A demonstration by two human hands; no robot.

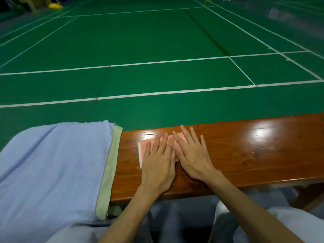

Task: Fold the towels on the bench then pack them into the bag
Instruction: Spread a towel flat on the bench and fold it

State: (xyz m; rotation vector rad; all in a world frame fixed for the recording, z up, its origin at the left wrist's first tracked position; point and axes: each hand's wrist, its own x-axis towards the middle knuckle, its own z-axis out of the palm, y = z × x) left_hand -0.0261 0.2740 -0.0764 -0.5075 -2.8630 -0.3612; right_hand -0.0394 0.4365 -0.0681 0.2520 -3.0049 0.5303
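The left grip (158,166) and the right grip (192,157), fingers spread flat, press the small pink towel (145,146) on the wooden table (245,155).

Most of the pink towel (146,147) beneath left hand (157,166) and right hand (194,159); blue towel (52,163) partly off-frame.

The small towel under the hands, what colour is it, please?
Small terry towel: pink, white band along its left edge; head view.
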